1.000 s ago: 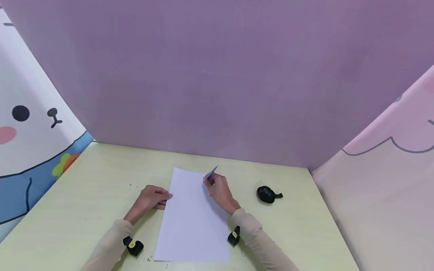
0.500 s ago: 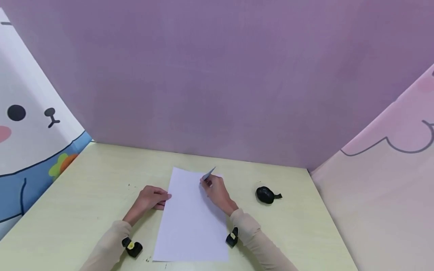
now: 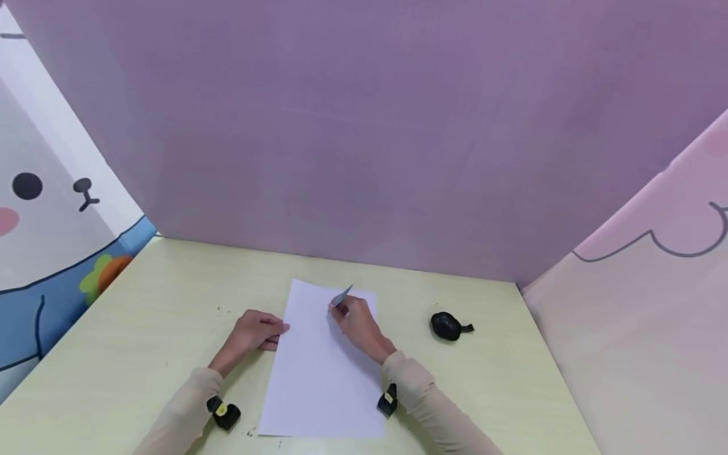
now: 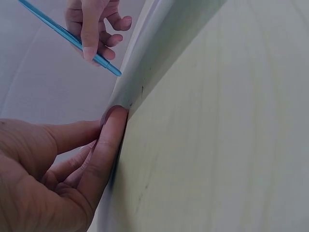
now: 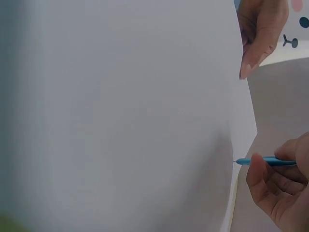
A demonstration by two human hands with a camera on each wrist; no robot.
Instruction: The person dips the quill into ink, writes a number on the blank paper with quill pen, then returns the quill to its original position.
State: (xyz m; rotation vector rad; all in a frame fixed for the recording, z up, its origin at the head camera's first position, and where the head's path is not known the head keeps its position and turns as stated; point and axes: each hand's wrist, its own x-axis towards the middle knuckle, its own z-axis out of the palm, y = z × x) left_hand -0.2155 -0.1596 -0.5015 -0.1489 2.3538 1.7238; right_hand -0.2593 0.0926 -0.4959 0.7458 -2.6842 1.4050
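Observation:
A white sheet of paper (image 3: 324, 392) lies lengthwise on the table in the head view. At its left edge my left hand (image 3: 251, 330) pinches the sheet; thumb and finger meet on the lifted edge in the left wrist view. My right hand (image 3: 358, 325) is above the upper part of the sheet and holds a slim blue pen (image 4: 48, 21) between thumb and fingers. In the right wrist view the pen's fine tip (image 5: 241, 161) points toward the paper, right at its surface. No marks show on the sheet.
A rounded black object (image 3: 446, 326) with a short tab lies on the pale table (image 3: 500, 379), right of the paper. A purple wall (image 3: 364, 139) stands behind the table, with printed panels at both sides. Each sleeve carries a black wrist camera (image 3: 224, 414).
My right hand has moved a little left and toward me over the sheet with the pen. The left hand stays at the paper's edge.

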